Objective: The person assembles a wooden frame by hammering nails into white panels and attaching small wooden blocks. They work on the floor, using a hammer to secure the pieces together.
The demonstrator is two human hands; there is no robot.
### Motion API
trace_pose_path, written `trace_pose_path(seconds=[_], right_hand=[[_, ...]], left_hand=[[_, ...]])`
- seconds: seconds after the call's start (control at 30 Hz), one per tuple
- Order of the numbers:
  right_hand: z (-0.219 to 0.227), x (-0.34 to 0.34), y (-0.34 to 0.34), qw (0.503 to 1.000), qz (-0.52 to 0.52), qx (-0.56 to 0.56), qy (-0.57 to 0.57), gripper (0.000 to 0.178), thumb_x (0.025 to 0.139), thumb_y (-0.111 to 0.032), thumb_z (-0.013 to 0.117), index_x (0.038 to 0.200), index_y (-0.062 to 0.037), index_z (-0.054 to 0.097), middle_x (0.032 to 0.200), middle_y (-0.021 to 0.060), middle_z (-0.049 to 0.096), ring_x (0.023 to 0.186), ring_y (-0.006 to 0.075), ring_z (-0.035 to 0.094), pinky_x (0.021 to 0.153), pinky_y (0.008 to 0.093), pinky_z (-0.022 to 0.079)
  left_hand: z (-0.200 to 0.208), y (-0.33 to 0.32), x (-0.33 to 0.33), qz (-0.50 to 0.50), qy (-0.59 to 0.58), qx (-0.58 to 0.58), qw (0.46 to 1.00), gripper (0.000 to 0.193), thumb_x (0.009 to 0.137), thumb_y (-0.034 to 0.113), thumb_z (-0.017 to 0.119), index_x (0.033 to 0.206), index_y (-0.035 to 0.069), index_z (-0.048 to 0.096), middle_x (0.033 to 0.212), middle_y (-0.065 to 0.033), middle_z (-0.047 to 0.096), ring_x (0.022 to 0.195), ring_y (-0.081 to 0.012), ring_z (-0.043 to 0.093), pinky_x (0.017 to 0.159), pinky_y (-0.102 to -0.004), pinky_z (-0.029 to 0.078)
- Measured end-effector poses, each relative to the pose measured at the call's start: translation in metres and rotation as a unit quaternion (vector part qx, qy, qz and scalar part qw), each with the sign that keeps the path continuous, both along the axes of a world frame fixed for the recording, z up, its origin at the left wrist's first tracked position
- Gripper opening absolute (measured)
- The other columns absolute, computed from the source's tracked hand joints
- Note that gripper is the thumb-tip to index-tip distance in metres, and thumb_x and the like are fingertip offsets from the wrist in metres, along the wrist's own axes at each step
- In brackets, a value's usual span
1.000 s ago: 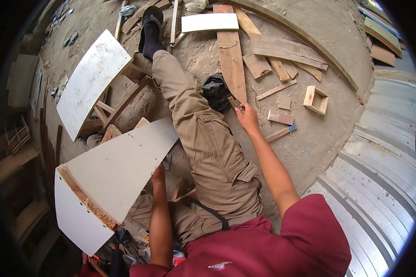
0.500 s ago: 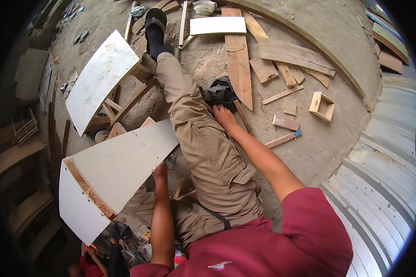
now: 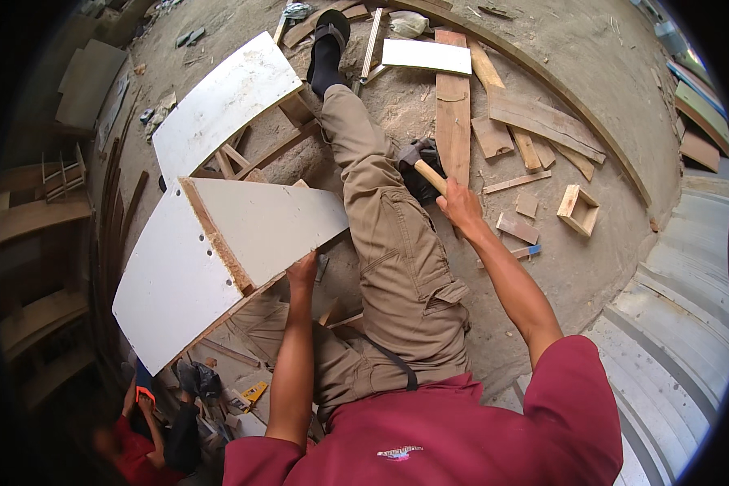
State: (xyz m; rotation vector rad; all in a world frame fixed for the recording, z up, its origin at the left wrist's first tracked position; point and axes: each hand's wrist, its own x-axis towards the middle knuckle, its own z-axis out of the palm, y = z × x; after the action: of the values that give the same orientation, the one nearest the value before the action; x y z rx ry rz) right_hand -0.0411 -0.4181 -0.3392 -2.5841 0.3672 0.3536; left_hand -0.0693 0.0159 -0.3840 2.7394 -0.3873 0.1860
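Observation:
My right hand (image 3: 462,207) is closed around the wooden handle of a hammer (image 3: 431,178), whose dark head lies beside a black plastic bag (image 3: 419,183) just right of my outstretched leg. My left hand (image 3: 303,270) grips the lower edge of a pale curved panel (image 3: 277,217). A second white board (image 3: 170,279) joins that panel at an angle along a rough wooden edge (image 3: 215,235), and dark dots run near this joint. Part of my left fingers is hidden behind the panel.
A white-topped wooden frame (image 3: 227,93) stands beyond the panel. Planks (image 3: 454,121), offcuts and a small open wooden box (image 3: 578,210) lie on the dirt floor at right. Corrugated metal sheets (image 3: 672,324) line the right side. Another person (image 3: 142,441) works at lower left.
My right hand has lifted a hammer from beside the black bag. The joined panels have tilted, showing more of the white board. The whole view has shifted.

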Motion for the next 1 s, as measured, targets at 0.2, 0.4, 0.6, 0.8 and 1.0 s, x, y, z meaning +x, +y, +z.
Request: trace_pose_path(seconds=[0.2,0.4,0.6,0.8,1.0], right_hand=[[0.034,-0.048,-0.020,0.982,-0.125,0.112,-0.090,0.032,0.089,-0.025,0.068,0.099,0.0047,0.060,0.083,0.0252,0.069,0.077,0.0395,0.070,0.066,0.0476,0.053],[0.144,-0.093,0.052,0.830,-0.277,0.452,-0.172,0.025,0.101,-0.026,0.064,0.094,-0.0032,0.055,0.066,0.0001,0.052,0.045,0.0070,0.048,0.041,0.0262,0.041],[0.242,-0.106,0.116,0.735,-0.296,0.574,-0.206,0.029,0.103,-0.028,0.061,0.094,-0.0036,0.048,0.068,0.0003,0.046,0.043,0.0065,0.043,0.036,0.0245,0.037],[0.234,-0.130,0.147,0.796,-0.251,0.531,-0.148,0.029,0.103,-0.030,0.062,0.099,-0.0054,0.047,0.070,0.0009,0.047,0.042,0.0060,0.043,0.035,0.0242,0.036],[0.195,-0.164,0.193,0.822,-0.202,0.527,-0.072,0.025,0.101,-0.028,0.064,0.102,-0.0058,0.052,0.067,-0.0017,0.051,0.044,0.0059,0.047,0.038,0.0243,0.037]], left_hand=[[0.004,-0.015,0.015,0.043,0.102,-0.235,0.966,0.017,0.093,0.004,0.070,0.109,0.000,0.075,0.103,-0.0051,0.075,0.092,-0.0107,0.067,0.082,-0.0266,0.053],[0.020,-0.023,0.020,0.096,0.222,-0.383,0.892,0.025,0.095,0.006,0.070,0.118,0.001,0.073,0.109,-0.0063,0.075,0.096,-0.0110,0.068,0.088,-0.0244,0.053],[0.032,-0.022,0.021,0.128,0.250,-0.387,0.878,0.026,0.095,0.010,0.071,0.119,0.003,0.073,0.106,-0.0058,0.076,0.095,-0.0103,0.070,0.083,-0.0243,0.057],[0.066,-0.036,0.027,0.044,0.192,-0.430,0.881,0.026,0.093,0.007,0.072,0.119,0.006,0.074,0.105,-0.0074,0.077,0.096,-0.0107,0.070,0.082,-0.0252,0.057],[0.075,-0.040,0.023,0.073,0.191,-0.444,0.872,0.024,0.090,0.003,0.073,0.113,0.004,0.076,0.100,-0.0069,0.078,0.092,-0.0108,0.072,0.081,-0.0262,0.057]])
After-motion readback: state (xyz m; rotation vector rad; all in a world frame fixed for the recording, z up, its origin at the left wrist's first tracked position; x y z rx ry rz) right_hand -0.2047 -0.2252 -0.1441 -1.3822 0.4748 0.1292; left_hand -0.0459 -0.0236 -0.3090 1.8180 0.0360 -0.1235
